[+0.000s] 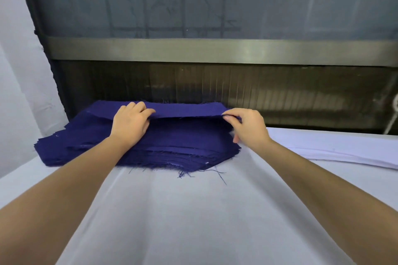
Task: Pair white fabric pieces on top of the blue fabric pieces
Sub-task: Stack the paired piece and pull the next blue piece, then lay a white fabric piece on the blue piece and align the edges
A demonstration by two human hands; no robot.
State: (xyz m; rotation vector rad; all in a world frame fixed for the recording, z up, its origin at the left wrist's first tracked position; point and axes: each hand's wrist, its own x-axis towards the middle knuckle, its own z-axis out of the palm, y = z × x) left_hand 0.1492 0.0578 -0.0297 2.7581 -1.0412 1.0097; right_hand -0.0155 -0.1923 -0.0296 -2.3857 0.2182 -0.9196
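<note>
- The left hand (131,122) grips the raised near edge of the top blue piece (185,109), with its fingers curled over the cloth.
- The right hand (247,127) pinches the same edge further right between thumb and forefinger. Its other fingers hang loosely curled below.
- Between the two hands the top blue piece is lifted off the stack of blue fabric pieces (140,148), leaving a shadowed gap. Its far part lies folded back toward the rear of the stack.
- The stack is thick and unevenly squared, with frayed layers showing along its near side.
- Loose blue threads (219,175) trail from the stack's near right corner onto the surface (193,211), which is covered in white cloth.
- To the right of the stack, apart from it, lies a flat stack of white fabric pieces (344,148).
- Behind the stack a metal rail (215,49) runs across below a dark panel.
</note>
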